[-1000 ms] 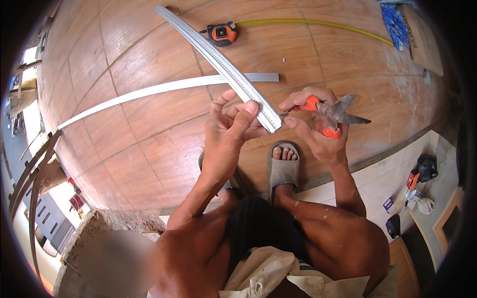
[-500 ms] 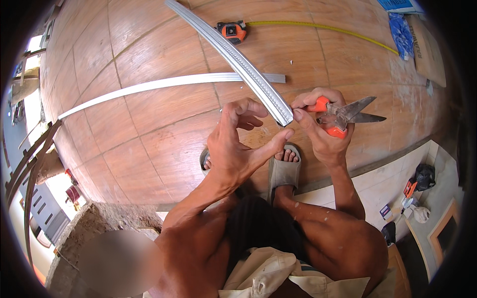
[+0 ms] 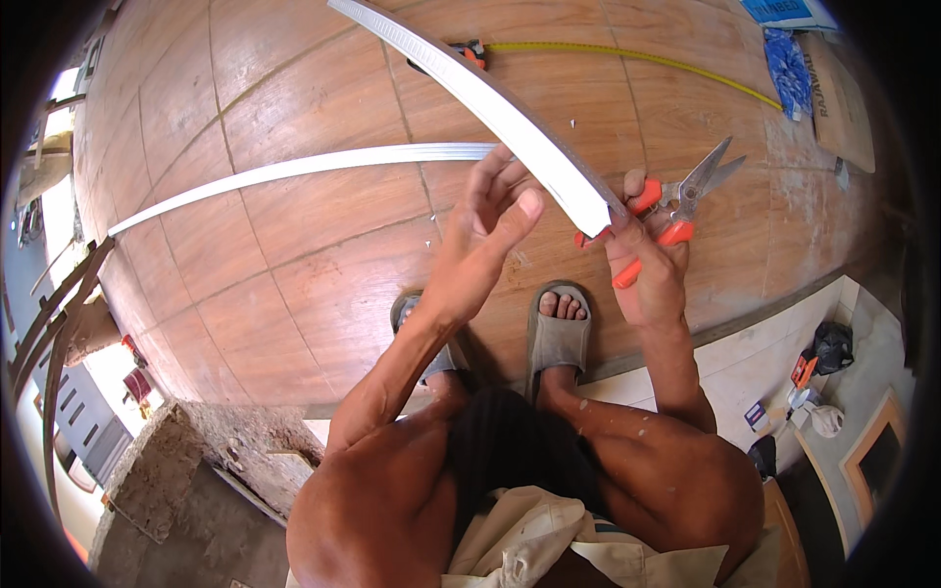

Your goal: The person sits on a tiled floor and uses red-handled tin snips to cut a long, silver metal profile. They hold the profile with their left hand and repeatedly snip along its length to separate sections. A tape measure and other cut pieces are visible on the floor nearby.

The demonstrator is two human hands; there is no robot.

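A long metal profile strip (image 3: 510,122) rises away from me, its smooth white face turned up at the near end. My right hand (image 3: 649,279) is closed round orange-handled snips (image 3: 674,227), whose blades point away to the right and stand apart. Thumb and fingers of that same hand also meet the strip's near end. To the left of the strip, my left hand (image 3: 485,220) has its fingers apart and holds nothing. Its fingertips are close to the strip's left edge; whether they touch it I cannot tell.
A second pale strip (image 3: 294,176) lies across the tiled floor (image 3: 323,294). Behind the raised strip, an orange and black tape measure (image 3: 469,54) is partly hidden, its yellow blade (image 3: 627,57) pulled out rightward. Cardboard (image 3: 835,103) and blue plastic (image 3: 787,71) lie at the far right.
The strip has been rolled over, from its ribbed side to its smooth white side. My left hand has drawn back from the strip's end, and the snips have tilted upward in my right hand.
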